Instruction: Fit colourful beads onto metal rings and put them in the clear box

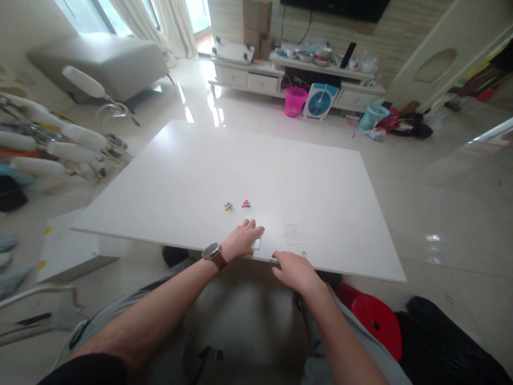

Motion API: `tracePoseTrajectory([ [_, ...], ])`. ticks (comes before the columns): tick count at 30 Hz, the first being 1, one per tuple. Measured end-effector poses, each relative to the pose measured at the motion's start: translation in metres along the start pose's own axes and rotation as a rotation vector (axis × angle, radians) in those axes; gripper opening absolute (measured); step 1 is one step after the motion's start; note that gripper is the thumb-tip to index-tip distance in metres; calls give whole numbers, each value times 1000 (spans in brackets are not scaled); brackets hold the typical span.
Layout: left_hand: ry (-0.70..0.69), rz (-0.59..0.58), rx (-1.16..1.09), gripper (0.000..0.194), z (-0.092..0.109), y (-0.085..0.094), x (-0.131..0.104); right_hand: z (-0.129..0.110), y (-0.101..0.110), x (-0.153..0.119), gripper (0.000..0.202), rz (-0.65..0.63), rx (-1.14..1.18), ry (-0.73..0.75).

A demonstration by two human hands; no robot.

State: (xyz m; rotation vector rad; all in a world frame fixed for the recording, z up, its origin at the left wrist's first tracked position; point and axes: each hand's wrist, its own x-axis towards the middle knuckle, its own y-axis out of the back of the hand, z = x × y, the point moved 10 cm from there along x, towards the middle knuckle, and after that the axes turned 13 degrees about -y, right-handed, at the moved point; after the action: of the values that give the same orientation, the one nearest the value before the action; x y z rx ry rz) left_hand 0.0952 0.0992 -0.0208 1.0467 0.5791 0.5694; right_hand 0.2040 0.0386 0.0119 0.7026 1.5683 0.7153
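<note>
Down low, closest of all, the right hand (295, 271) lies on the near edge of the big, flat, white table (168, 182). Its palm faces down and its fingers are loosely curled. It holds nothing. Just beyond its fingertips sits a tiny clear round bit (303, 254), too small to tell what it is.

A little ahead and to the side, the left hand (243, 239) lies flat on the table. It wears a dark round watch with a brown strap (214, 253) on the wrist. Its fingers are close together and rest on a small clear plastic piece (256, 244). The piece looks light, hard and smooth, so it may slip. I think it is best held by its side edges with finger and thumb.

Just beside that hand lies a thin, clear, square plastic bag (293, 233). It looks soft and very light, and a corner seems the easy place to pinch.

Past the left fingers sit two little heaps of coloured beads, one mixed (228, 206) and one mostly pink (246, 203). They look hard, tiny and quick to roll, so a gentle fingertip pinch seems right.

Far beyond the hands stand a pink basket (295, 101) and a small blue and white fan (320, 101).

I can read no words or labels anywhere.
</note>
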Motion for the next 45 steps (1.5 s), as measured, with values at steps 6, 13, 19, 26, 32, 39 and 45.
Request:
tracePoseTrajectory([
  [6,29,25,8,44,-20,3,-11,-9,-6,-3,32,3,22,32],
  [13,62,11,4,64,-36,5,-27,-20,-10,-2,32,-24,6,60],
  [19,189,149,-62,62,-79,24,-39,-39,-3,-2,32,-6,-3,101],
  [26,262,416,-44,43,-128,44,-45,-49,-6,-3,32,-4,-28,133],
  [32,204,417,-51,39,-134,26,-29,-46,-3,-9,29,6,-20,148],
  [39,191,406,-80,30,-124,24,-12,-38,5,-14,26,26,13,149],
  [45,179,383,-122,25,-114,25,-11,-33,10,-15,24,17,22,133],
])
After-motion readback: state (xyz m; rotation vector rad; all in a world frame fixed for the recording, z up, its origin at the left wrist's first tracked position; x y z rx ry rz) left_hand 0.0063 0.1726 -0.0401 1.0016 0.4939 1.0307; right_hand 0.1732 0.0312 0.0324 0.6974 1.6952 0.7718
